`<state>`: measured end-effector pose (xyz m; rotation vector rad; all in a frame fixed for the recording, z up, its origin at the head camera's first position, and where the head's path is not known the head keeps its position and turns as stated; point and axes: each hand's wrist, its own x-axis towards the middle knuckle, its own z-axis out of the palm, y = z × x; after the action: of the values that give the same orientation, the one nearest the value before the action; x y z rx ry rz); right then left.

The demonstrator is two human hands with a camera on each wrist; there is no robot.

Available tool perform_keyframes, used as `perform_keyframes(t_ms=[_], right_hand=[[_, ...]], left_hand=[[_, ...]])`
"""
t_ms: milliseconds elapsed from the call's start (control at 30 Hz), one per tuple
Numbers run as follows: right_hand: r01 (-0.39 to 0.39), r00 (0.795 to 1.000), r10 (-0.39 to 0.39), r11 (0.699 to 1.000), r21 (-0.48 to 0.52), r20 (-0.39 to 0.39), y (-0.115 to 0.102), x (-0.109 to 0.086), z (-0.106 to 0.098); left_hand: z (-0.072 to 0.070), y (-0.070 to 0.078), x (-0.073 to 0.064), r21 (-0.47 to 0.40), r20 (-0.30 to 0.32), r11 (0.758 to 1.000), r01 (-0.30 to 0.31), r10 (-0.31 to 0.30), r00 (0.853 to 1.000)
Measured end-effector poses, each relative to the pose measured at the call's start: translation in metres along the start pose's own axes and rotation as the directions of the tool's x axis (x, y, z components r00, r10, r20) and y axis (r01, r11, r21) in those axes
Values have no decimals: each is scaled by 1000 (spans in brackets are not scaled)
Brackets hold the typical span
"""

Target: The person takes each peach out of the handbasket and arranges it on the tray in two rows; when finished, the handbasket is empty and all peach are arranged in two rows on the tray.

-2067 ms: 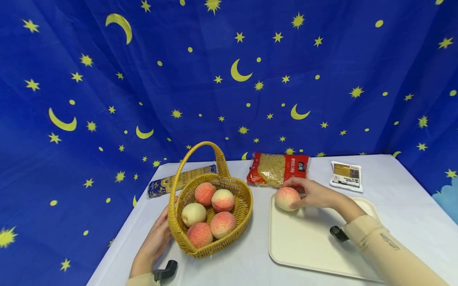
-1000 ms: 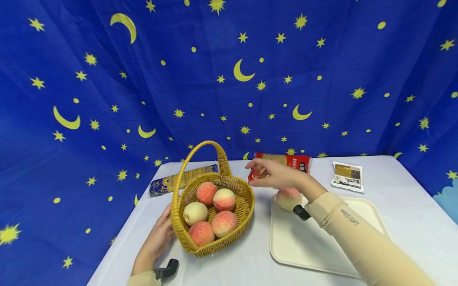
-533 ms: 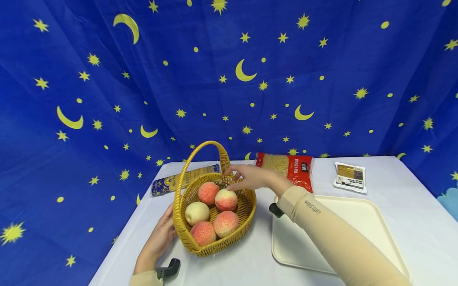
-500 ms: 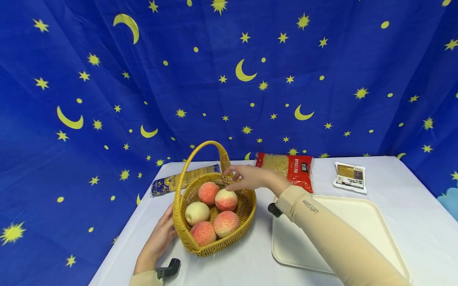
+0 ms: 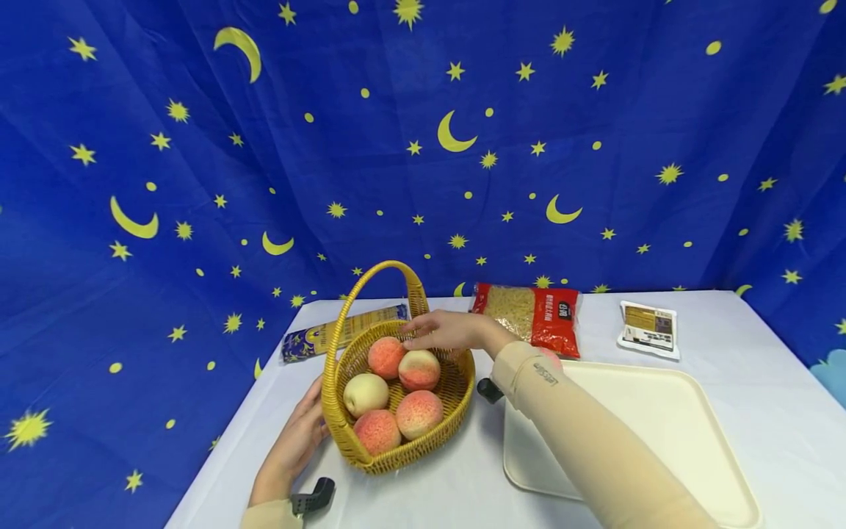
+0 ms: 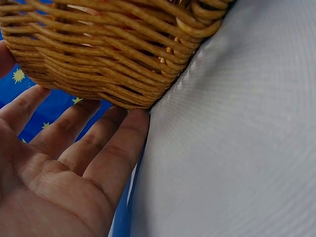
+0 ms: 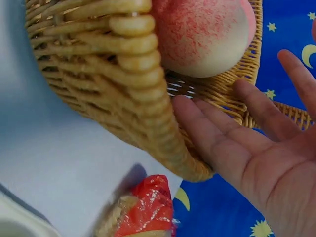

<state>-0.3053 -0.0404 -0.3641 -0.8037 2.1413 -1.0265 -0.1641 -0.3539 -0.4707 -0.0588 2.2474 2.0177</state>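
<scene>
A yellow wicker basket (image 5: 463,400) with a tall arched handle holds several peaches; one pink-and-cream peach (image 5: 419,369) lies near its back right, beside a redder peach (image 5: 386,358). My left hand (image 5: 297,444) rests its extended fingertips against the basket's left side, low on the weave in the left wrist view. Over the basket's back right rim reaches my right hand (image 5: 452,330), fingers spread and holding nothing. In the right wrist view its fingers (image 7: 197,118) dip inside the rim, just short of the pink-and-cream peach. My right sleeve mostly hides another peach (image 5: 551,358) at the tray's corner.
To the right lies a cream tray (image 5: 634,411). Behind it are a red bag of pasta (image 5: 522,312) and a small white packet (image 5: 649,329). A blue-and-yellow packet (image 5: 311,339) lies behind the basket. A blue star-patterned curtain (image 5: 396,169) closes off the back.
My right hand has let go of the peach at the tray's corner and moved left, over the basket. My left hand has stayed against the basket's side.
</scene>
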Motion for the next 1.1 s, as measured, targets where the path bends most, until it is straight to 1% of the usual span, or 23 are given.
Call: perform_keyframes(t_ms=[100, 167, 333, 500, 733, 1100], right_hand=[[-66, 998, 65, 996, 55, 25, 1, 4, 3], [-86, 996, 83, 994, 72, 42, 0, 7, 5], [-109, 992, 103, 990, 86, 72, -3, 10, 10], [-138, 988, 130, 985, 107, 82, -3, 13, 15], [-163, 985, 156, 981, 107, 73, -3, 18, 19], [-184, 982, 177, 976, 120, 67, -4, 18, 20]], left_hand=[[0, 0, 0, -7, 2, 1000, -2, 2, 1000], [0, 0, 0, -15, 2, 1000, -6, 6, 1000], [1, 0, 0, -30, 3, 1000, -11, 11, 1000], [1, 0, 0, -33, 0, 999, -15, 15, 1000], [2, 0, 1, -37, -10, 999, -9, 8, 1000], [1, 0, 0, -23, -12, 1000, -9, 8, 1000]])
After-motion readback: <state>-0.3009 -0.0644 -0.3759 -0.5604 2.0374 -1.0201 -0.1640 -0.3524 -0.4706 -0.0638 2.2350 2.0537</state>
